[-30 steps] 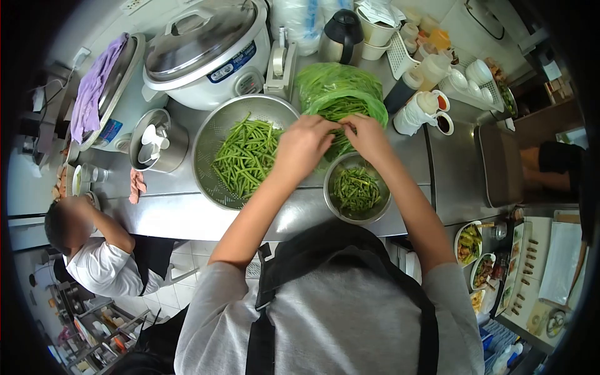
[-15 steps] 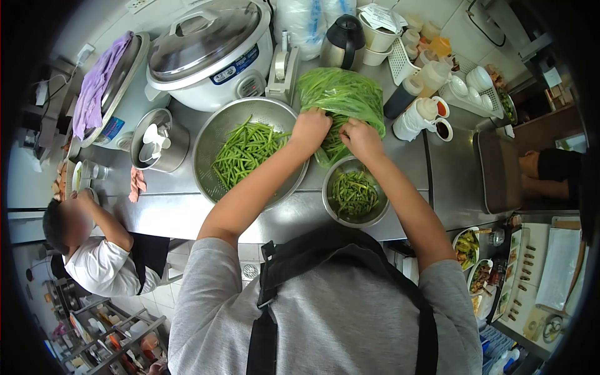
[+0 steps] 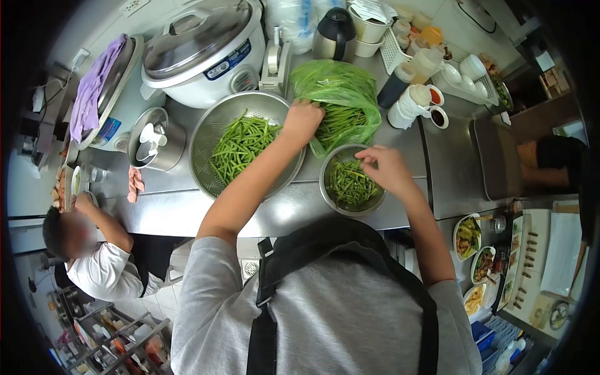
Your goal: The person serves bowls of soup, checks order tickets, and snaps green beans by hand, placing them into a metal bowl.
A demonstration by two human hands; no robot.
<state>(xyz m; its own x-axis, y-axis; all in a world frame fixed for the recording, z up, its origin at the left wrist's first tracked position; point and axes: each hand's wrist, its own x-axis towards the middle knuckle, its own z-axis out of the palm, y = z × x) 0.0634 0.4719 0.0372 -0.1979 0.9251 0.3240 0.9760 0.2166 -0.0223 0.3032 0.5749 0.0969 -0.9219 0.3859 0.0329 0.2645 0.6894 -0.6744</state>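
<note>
My left hand (image 3: 304, 119) is closed at the left edge of a green plastic bag (image 3: 334, 81) full of long green beans (image 3: 342, 123); what its fingers pinch is hidden. Over the right rim of a small steel bowl (image 3: 324, 187) hangs my right hand (image 3: 386, 167), thumb and forefinger slightly apart, with nothing visible between them. Short green bean pieces (image 3: 351, 182) lie in that bowl. Left of it stands a large perforated steel colander (image 3: 203, 140) holding a heap of cut green beans (image 3: 240, 150), partly behind my left forearm.
Behind the colander are a rice cooker (image 3: 200, 56) and a thermos jug (image 3: 333, 34). Sauce bottles (image 3: 397, 84) and two small sauce cups (image 3: 439, 117) stand right of the bag. A steel pot (image 3: 172, 147) with utensils is at left. Another person (image 3: 106, 265) is at the far left.
My right hand has moved from the bag toward me, over the small bowl, and its fingers have loosened. My left hand stays at the bag's edge. More beans show in the bag's opening.
</note>
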